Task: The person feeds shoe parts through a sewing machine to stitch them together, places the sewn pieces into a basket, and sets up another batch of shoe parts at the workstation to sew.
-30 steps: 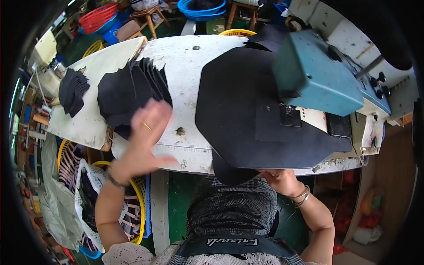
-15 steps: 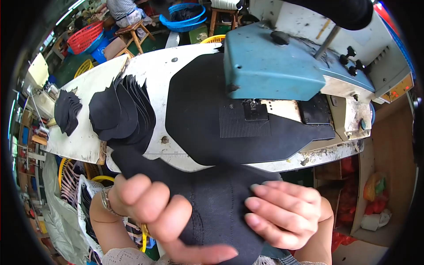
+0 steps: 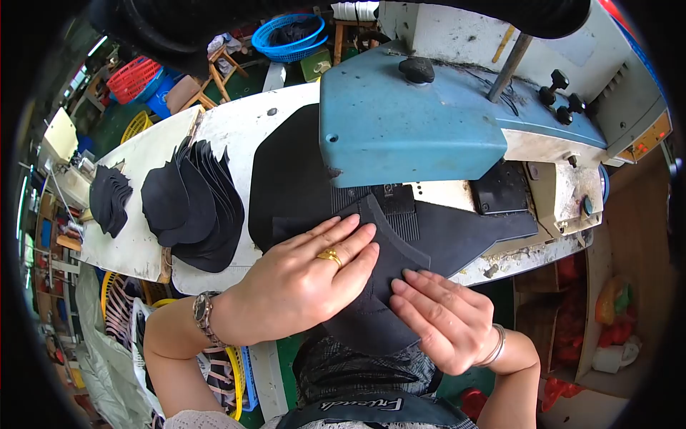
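From where I stand, a small black stack is leftmost on the white surface, with a larger stack next along. Then comes a black board, and over it the left hand, fingers close together, laid on a black piece. That piece's far end lies beneath the blue machine. The right hand rests its bunched fingers on the piece's right edge; both thumbs are hidden, so I can't tell whether either pinches.
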A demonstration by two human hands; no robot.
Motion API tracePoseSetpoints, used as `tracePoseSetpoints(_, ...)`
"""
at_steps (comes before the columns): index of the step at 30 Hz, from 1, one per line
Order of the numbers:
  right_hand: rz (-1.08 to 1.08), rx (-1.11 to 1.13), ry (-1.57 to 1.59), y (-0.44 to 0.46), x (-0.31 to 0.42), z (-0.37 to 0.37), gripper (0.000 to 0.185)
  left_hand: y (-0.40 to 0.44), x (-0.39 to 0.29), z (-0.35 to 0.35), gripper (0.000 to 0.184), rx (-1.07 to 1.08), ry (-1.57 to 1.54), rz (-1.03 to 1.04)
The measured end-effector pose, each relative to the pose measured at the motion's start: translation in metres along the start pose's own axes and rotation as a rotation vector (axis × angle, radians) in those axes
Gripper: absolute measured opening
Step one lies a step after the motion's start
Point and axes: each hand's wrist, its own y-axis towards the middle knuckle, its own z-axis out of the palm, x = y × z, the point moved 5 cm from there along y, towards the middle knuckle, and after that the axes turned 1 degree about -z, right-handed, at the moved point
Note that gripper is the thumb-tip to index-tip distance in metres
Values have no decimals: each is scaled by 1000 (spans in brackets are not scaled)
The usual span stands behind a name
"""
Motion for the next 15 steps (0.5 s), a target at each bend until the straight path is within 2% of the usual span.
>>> tracePoseSetpoints(7, -17, -38, 77, -1, -5, -4, 28, 10, 6, -2, 32, 29, -28, 24)
tracePoseSetpoints(11, 111, 29, -19, -6, -21, 5, 33, 14, 8, -2, 34, 30, -18, 34)
tracePoseSetpoints(15, 80, 11, -37, -7, -22, 5, 34, 17, 12, -1, 33, 35, -41, 31)
